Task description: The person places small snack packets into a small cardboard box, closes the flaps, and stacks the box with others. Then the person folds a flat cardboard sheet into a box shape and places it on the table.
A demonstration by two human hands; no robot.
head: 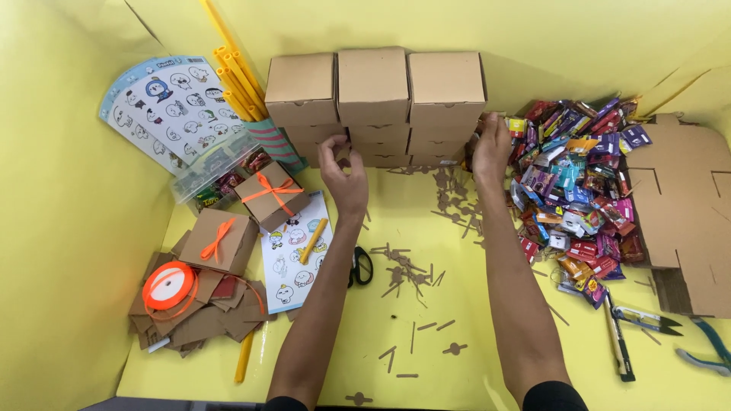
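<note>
Lower stacked cardboard boxes partly behind both hands; pliers cut by right edge.

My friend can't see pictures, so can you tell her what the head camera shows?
Two bare hands reach to a stack of brown cardboard boxes on a yellow table: the left hand at its front, the right hand at its side. A heap of bright candy wrappers lies right, ribbon-tied boxes and sticker sheets left.

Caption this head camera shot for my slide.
Both hands, left hand and right hand, reach to stacked cardboard boxes beside candy pile.
</note>
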